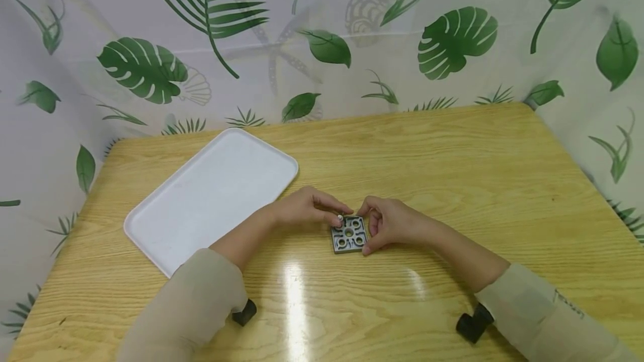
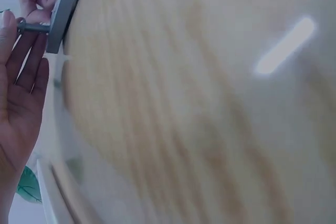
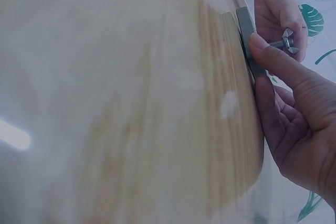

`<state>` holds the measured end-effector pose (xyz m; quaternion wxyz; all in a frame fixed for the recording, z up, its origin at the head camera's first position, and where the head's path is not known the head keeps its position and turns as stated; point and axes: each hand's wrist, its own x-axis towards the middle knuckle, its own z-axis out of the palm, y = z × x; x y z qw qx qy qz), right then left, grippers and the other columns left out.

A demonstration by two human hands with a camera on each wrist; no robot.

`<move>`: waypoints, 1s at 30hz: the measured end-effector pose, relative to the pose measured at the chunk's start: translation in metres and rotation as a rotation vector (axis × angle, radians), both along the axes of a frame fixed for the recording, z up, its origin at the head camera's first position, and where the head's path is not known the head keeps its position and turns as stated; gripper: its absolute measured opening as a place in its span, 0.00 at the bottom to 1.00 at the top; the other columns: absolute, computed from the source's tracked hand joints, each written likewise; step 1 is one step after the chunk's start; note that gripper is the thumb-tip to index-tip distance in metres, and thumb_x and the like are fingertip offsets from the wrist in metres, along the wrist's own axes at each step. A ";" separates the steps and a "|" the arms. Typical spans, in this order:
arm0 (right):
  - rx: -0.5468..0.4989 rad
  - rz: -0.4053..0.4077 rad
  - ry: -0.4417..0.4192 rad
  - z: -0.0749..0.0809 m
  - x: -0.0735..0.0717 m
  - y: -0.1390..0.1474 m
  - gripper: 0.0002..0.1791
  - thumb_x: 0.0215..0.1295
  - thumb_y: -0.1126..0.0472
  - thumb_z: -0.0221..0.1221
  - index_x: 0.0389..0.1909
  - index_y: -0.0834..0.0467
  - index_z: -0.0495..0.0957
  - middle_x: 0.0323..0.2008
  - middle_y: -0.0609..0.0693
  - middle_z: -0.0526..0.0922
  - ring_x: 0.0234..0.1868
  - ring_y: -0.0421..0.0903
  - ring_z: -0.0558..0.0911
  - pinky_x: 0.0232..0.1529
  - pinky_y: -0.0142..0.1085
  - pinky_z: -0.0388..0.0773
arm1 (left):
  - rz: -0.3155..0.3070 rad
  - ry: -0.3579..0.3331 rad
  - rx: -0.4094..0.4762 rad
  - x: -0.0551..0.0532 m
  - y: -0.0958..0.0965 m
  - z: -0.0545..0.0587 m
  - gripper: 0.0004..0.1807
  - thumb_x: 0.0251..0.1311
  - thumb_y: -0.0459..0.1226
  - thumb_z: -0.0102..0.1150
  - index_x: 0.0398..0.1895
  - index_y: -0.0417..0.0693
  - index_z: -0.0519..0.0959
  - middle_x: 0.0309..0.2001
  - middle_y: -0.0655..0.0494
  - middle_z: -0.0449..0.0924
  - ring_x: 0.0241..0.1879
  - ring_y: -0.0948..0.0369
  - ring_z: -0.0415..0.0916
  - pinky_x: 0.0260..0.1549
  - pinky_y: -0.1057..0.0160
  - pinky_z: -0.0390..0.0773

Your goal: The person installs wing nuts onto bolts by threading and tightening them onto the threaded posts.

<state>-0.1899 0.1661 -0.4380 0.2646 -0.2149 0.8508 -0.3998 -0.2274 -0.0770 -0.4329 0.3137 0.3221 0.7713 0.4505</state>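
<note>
A square grey metal plate (image 1: 350, 242) with several round holes lies near the middle of the wooden table. From its upper-left corner rises a wing screw (image 3: 286, 43), its two wings showing in the right wrist view. My left hand (image 1: 301, 208) has its thumb and fingers at the head of this screw, pinching it. In the left wrist view the screw's shank (image 2: 37, 27) stands straight out from the plate's face. My right hand (image 1: 399, 223) holds the plate by its right side, thumb at the near corner and forefinger at the far one.
A white rectangular tray (image 1: 211, 177) lies at an angle on the table's left side, beside my left forearm. The wooden table (image 1: 453, 155) extends to a leaf-patterned cloth (image 1: 382, 43) hanging behind and along the sides.
</note>
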 end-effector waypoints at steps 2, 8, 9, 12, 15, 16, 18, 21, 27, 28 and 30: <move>0.002 0.002 -0.002 0.000 0.000 -0.001 0.35 0.39 0.56 0.77 0.48 0.61 0.70 0.23 0.48 0.77 0.24 0.42 0.75 0.26 0.31 0.72 | -0.051 -0.016 0.015 -0.005 0.000 0.001 0.18 0.59 0.38 0.62 0.54 0.46 0.79 0.54 0.55 0.80 0.56 0.64 0.74 0.56 0.66 0.71; 0.001 0.005 -0.001 0.001 -0.001 -0.002 0.36 0.38 0.55 0.77 0.48 0.60 0.70 0.23 0.48 0.78 0.24 0.43 0.75 0.27 0.32 0.72 | -0.067 -0.034 0.058 -0.003 -0.003 0.002 0.22 0.59 0.36 0.62 0.57 0.43 0.77 0.57 0.51 0.77 0.57 0.62 0.73 0.56 0.66 0.71; 0.001 0.004 -0.001 0.001 -0.001 -0.002 0.36 0.38 0.55 0.77 0.48 0.60 0.70 0.23 0.48 0.78 0.24 0.43 0.75 0.27 0.32 0.72 | -0.053 -0.047 0.075 -0.001 -0.003 0.002 0.23 0.59 0.36 0.62 0.59 0.43 0.75 0.57 0.51 0.77 0.58 0.62 0.72 0.57 0.66 0.70; 0.002 0.000 -0.006 0.000 -0.001 -0.003 0.36 0.38 0.55 0.77 0.48 0.60 0.70 0.23 0.48 0.78 0.24 0.43 0.75 0.27 0.32 0.72 | 0.043 -0.077 0.142 0.008 -0.005 0.002 0.26 0.58 0.34 0.63 0.62 0.43 0.72 0.60 0.51 0.75 0.61 0.60 0.71 0.59 0.62 0.69; 0.002 0.004 -0.012 0.000 0.000 -0.004 0.36 0.38 0.54 0.77 0.48 0.61 0.70 0.23 0.48 0.78 0.24 0.43 0.75 0.27 0.33 0.72 | 0.220 -0.078 0.229 0.023 -0.004 0.001 0.29 0.57 0.33 0.64 0.63 0.43 0.71 0.60 0.52 0.74 0.62 0.59 0.69 0.61 0.56 0.68; 0.003 0.005 -0.012 0.000 0.000 -0.004 0.36 0.38 0.54 0.77 0.48 0.61 0.70 0.23 0.48 0.78 0.24 0.43 0.75 0.27 0.33 0.72 | 0.294 -0.055 0.249 0.030 -0.003 0.000 0.29 0.56 0.34 0.65 0.63 0.44 0.71 0.60 0.53 0.75 0.62 0.59 0.69 0.61 0.55 0.68; 0.006 0.003 -0.009 0.000 0.000 -0.003 0.36 0.38 0.54 0.77 0.48 0.61 0.70 0.23 0.48 0.78 0.24 0.43 0.75 0.27 0.33 0.72 | 0.449 -0.003 0.287 0.044 0.003 -0.003 0.28 0.55 0.37 0.66 0.61 0.44 0.73 0.59 0.55 0.76 0.61 0.59 0.69 0.62 0.54 0.66; 0.009 -0.009 -0.007 0.001 0.001 -0.002 0.36 0.38 0.55 0.77 0.48 0.61 0.70 0.23 0.48 0.78 0.24 0.43 0.75 0.27 0.33 0.72 | 0.675 0.083 0.306 0.064 0.014 -0.009 0.27 0.53 0.42 0.68 0.57 0.46 0.76 0.56 0.58 0.78 0.60 0.59 0.70 0.62 0.55 0.66; 0.005 -0.005 -0.004 0.003 0.001 -0.002 0.36 0.39 0.56 0.77 0.48 0.62 0.70 0.23 0.48 0.78 0.24 0.43 0.75 0.27 0.33 0.72 | 0.890 0.187 0.313 0.084 0.032 -0.019 0.26 0.50 0.43 0.70 0.53 0.43 0.79 0.54 0.53 0.79 0.59 0.57 0.72 0.61 0.58 0.68; 0.006 -0.004 -0.003 0.002 0.001 -0.001 0.35 0.39 0.56 0.77 0.48 0.62 0.70 0.23 0.48 0.78 0.24 0.43 0.75 0.27 0.32 0.72 | 0.891 0.194 0.307 0.085 0.034 -0.020 0.26 0.50 0.42 0.70 0.53 0.42 0.79 0.54 0.53 0.79 0.59 0.57 0.72 0.61 0.59 0.68; 0.010 -0.003 0.005 0.002 0.000 -0.001 0.35 0.39 0.56 0.77 0.48 0.62 0.70 0.22 0.48 0.77 0.23 0.42 0.75 0.27 0.32 0.72 | 0.882 0.213 0.303 0.085 0.037 -0.022 0.26 0.51 0.42 0.70 0.53 0.42 0.79 0.54 0.52 0.79 0.58 0.57 0.72 0.60 0.59 0.68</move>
